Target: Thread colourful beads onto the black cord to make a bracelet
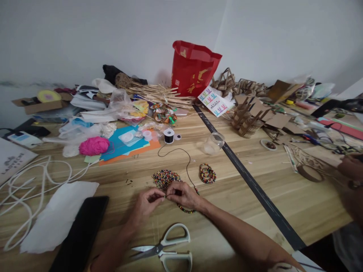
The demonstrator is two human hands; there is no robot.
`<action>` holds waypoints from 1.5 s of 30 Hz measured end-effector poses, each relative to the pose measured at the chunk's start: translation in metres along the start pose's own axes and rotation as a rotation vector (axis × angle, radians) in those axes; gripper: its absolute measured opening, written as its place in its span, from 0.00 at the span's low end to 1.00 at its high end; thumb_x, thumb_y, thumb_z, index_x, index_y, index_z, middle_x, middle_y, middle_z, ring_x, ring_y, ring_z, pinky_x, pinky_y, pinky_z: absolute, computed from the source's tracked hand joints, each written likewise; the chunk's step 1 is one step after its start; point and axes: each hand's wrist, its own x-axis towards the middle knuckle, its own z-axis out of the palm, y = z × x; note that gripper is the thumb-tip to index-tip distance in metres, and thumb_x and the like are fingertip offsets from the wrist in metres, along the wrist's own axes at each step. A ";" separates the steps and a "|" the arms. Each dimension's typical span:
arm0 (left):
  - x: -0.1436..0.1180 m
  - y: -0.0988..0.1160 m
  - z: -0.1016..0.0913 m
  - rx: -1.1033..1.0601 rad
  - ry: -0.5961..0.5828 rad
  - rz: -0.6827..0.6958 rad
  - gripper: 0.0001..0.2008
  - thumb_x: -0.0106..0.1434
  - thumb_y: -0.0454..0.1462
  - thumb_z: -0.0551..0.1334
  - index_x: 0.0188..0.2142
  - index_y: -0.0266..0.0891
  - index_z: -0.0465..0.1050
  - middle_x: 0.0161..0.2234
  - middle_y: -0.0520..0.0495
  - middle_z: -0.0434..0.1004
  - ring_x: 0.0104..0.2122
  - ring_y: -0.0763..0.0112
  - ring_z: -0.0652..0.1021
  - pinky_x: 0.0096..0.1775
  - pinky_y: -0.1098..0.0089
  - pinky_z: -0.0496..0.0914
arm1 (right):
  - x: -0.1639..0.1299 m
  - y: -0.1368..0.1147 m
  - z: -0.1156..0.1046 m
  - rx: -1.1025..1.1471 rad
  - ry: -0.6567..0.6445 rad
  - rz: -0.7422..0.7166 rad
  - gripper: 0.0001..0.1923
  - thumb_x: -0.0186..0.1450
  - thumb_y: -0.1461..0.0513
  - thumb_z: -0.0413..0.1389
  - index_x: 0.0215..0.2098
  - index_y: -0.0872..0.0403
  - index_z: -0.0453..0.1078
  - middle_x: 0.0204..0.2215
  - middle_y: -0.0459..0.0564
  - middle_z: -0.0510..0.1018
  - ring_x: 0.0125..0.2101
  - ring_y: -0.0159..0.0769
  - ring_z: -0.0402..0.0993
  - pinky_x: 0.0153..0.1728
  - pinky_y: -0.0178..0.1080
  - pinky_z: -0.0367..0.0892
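Observation:
My left hand (148,203) and my right hand (183,194) meet fingertip to fingertip over a wooden table (244,211), just in front of a pile of small coloured beads (165,178). My right hand pinches a black cord (185,160) that runs back to a black thread spool (169,136). A strung length of beads (186,209) hangs below my right hand. My left hand pinches something tiny at the cord's end, probably a bead. Finished bead bracelets (207,173) lie to the right.
White-handled scissors (166,249) lie near the front edge, a black phone (81,234) and white paper (58,215) at the left. Pink yarn (94,146), coloured paper, a glass jar (214,143), a red bag (193,68) and cardboard models crowd the back. Another person's hand (350,166) is at right.

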 end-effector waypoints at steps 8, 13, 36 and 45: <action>-0.001 0.003 0.002 0.025 0.029 -0.046 0.02 0.48 0.34 0.65 0.23 0.37 0.76 0.21 0.50 0.77 0.24 0.70 0.75 0.28 0.73 0.69 | -0.001 0.010 0.003 0.112 -0.009 0.064 0.03 0.57 0.64 0.59 0.28 0.57 0.69 0.23 0.43 0.69 0.24 0.28 0.64 0.26 0.30 0.61; 0.000 0.000 0.003 0.035 0.044 -0.041 0.03 0.48 0.35 0.66 0.24 0.37 0.77 0.22 0.49 0.79 0.25 0.68 0.76 0.29 0.72 0.69 | -0.001 0.011 0.003 0.142 -0.006 0.069 0.04 0.57 0.64 0.59 0.28 0.57 0.69 0.23 0.43 0.69 0.25 0.28 0.64 0.27 0.30 0.61; -0.001 -0.004 -0.002 0.073 0.031 -0.017 0.05 0.50 0.37 0.64 0.25 0.38 0.78 0.25 0.47 0.81 0.27 0.65 0.78 0.31 0.71 0.70 | -0.001 0.008 0.001 0.079 -0.023 0.052 0.04 0.60 0.63 0.58 0.28 0.57 0.69 0.24 0.44 0.69 0.25 0.28 0.64 0.27 0.30 0.61; -0.001 -0.005 0.001 0.082 0.033 0.006 0.05 0.50 0.37 0.64 0.24 0.38 0.77 0.24 0.48 0.80 0.26 0.67 0.77 0.30 0.71 0.70 | -0.001 0.007 0.002 0.076 -0.013 0.059 0.04 0.59 0.64 0.58 0.28 0.57 0.69 0.24 0.43 0.69 0.25 0.28 0.64 0.27 0.30 0.61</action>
